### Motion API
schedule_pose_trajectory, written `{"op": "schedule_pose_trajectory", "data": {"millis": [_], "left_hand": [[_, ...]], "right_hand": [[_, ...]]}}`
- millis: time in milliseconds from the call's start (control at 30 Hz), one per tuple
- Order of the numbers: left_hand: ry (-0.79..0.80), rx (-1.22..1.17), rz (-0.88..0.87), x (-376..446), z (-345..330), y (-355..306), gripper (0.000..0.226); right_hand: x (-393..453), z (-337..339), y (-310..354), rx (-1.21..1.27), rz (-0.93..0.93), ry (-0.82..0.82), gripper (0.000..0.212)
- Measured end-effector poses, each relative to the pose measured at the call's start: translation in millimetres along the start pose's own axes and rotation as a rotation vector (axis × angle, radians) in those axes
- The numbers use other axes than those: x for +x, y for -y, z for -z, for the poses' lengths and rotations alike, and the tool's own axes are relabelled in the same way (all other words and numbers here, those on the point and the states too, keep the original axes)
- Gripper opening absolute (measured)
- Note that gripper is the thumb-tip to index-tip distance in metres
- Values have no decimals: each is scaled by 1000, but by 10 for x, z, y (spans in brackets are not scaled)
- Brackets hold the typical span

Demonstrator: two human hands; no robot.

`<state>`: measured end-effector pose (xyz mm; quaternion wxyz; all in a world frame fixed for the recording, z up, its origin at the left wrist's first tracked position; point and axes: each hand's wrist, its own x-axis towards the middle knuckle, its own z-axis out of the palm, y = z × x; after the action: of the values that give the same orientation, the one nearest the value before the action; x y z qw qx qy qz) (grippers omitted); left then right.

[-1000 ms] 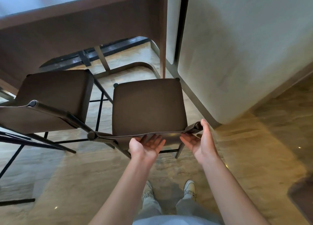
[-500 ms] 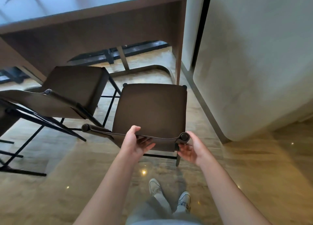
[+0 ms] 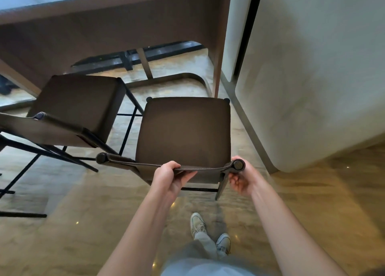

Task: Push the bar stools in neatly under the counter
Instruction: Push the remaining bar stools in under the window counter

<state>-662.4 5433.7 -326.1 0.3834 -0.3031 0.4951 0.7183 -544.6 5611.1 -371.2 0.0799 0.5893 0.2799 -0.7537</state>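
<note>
Seen from the head camera, a person stands behind a dark brown bar stool [image 3: 183, 132], both hands on its low backrest strap [image 3: 145, 165]. The left hand [image 3: 169, 177] curls over the strap near its middle, thumb on the near side and fingers tucked beneath. The right hand [image 3: 242, 179] grips the strap's right end, just under the round cap [image 3: 238, 165] on the frame post; its fingers are curled round the post and partly blurred. No brand, label or writing can be read anywhere.

The stool's seat faces away from the person, toward the surface [image 3: 112, 11], and its backrest runs left to right across the frame. The seat's far edge lies near the surface's end panel [image 3: 220, 46], not yet beneath the top. A second stool [image 3: 77, 103] stands just to the left, angled, its backrest cut off by the frame's left edge and its black legs crossing those of the first. A pale wall panel [image 3: 312, 67] rises on the right. Two light sneakers [image 3: 198, 223] show on the glossy floor [image 3: 83, 234] below; the trouser legs are blurred.
</note>
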Motion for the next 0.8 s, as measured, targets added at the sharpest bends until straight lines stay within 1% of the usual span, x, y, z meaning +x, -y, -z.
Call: {"op": "schedule_pose_trajectory", "data": {"millis": [167,367,433,600,800], "left_hand": [[44,-25,-52,35,-329,-43,24],[61,-65,-76,128,-693,64,26],[55,-89,-87,181,-851,133,27],[25,-159,-134,292,-1327,261,31],[-44,-237,-188,458,-2011,400,33]], "right_hand": [[58,1,423,43,18,-2,36],[166,118,880,15,37,5,36],[225,192,1076,-4,65,14,34],[419,366,1622,-87,67,51,29],[646,560,2361,-203,16,129,30]]}}
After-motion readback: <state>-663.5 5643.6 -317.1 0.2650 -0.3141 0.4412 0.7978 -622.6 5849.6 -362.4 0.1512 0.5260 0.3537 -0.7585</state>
